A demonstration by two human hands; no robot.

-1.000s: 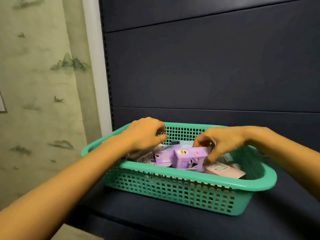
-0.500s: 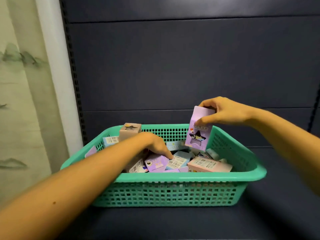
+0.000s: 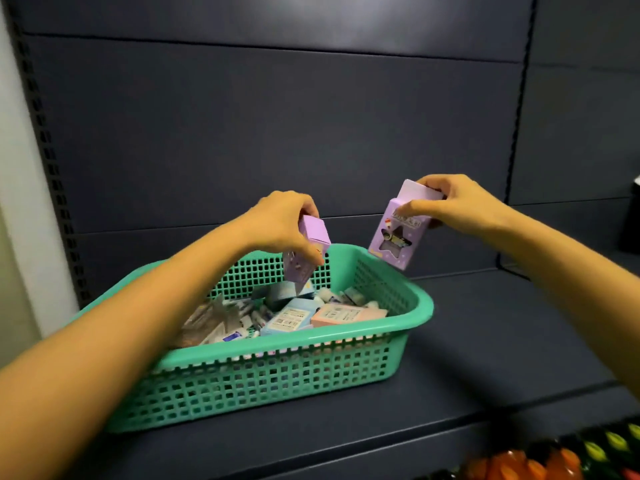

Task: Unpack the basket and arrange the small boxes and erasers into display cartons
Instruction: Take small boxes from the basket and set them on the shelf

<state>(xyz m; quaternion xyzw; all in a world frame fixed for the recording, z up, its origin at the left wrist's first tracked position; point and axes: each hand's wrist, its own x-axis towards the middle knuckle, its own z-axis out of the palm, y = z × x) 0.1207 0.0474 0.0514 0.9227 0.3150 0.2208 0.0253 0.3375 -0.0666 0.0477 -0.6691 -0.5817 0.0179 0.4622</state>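
Observation:
A green plastic basket stands on the dark shelf, holding several small boxes and erasers, among them a pale blue box and a pink box. My left hand grips a small purple box by its top, lifted above the basket's back half. My right hand pinches the top of a taller purple box with a star window, held tilted in the air over the basket's far right corner.
The dark shelf board stretches to the right of the basket, with a dark back panel behind. A black object sits at the right edge. Orange and green patterned packaging shows at the bottom right.
My left hand has come up out of the basket holding a small purple box. My right hand has carried the star-window box a little to the right. The view has panned right.

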